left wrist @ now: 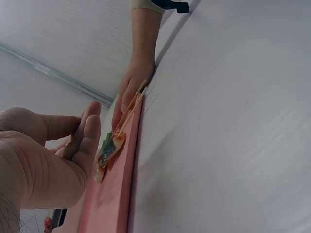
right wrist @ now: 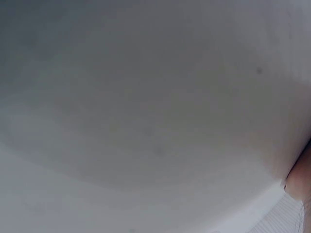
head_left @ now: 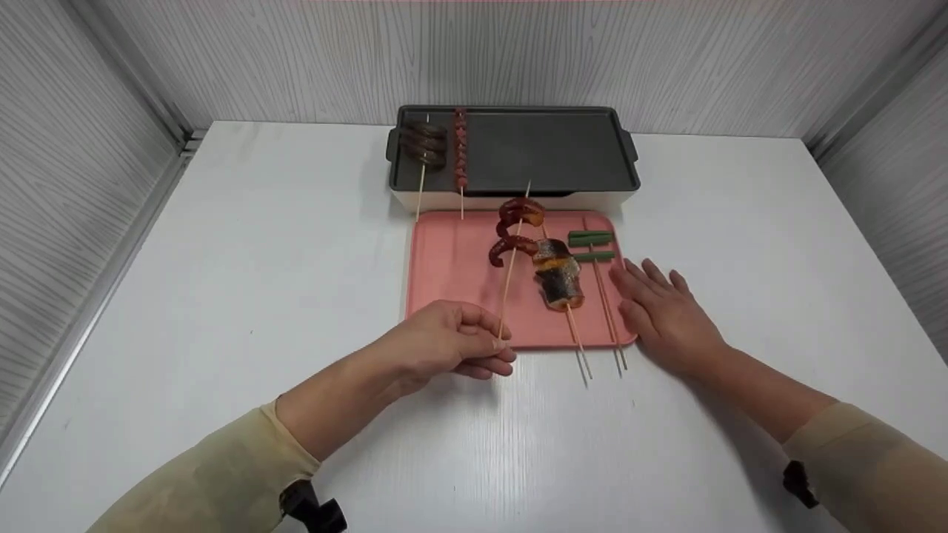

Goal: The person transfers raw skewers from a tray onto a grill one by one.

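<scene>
Fingers (head_left: pixel 483 317) of the left hand (head_left: pixel 458 340) are pinching the curled red skewer (head_left: pixel 522 209) across the tray's (head_left: pixel 450 259) far edge, firmness best preventing twisting; the right hand (head_left: pixel 670 322), relaxed, is seemingly touching the tray's right edge.

2 skewers (head_left: pixel 461 148) on grill (head_left: pixel 548 152) behind tray (head_left: pixel 459 274)

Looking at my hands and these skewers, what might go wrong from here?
Your left hand pinches the curly red skewer low down, so it might twist. It appears close to the silvery skewer and might snag it. A bump could shift the brown skewer, which overhangs the grill's front edge.
</scene>
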Motion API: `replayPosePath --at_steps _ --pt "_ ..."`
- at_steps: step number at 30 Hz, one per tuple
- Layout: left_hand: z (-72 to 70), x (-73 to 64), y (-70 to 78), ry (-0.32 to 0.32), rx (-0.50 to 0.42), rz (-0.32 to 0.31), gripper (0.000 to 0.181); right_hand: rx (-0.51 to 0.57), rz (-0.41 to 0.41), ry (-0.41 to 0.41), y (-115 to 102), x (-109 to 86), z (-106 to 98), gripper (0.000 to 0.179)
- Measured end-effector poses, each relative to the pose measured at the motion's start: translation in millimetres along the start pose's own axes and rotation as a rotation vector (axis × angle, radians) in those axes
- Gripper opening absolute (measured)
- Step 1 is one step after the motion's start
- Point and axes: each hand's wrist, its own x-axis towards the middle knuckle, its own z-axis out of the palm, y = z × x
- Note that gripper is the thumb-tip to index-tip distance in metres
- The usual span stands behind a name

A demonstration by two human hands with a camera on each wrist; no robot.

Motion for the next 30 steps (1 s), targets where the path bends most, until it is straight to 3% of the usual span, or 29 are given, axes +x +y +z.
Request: replayPosePath --at_steps 8,20,30 --pt "-9.9 16.5 27.4 0.071 0.000 -0.001 0.017 -0.003 0.011 0.005 1 0.2 0 0.061" --pt "-23.1 50.2 75.5 0.192 0.013 0.016 0.022 -0.007 0.017 0.005 1 2.1 2 0.062" --pt "-28.1 79.6 103.1 0.237 0.012 0.020 0.023 -0.010 -0.001 0.000 0 1.0 -1 0.061"
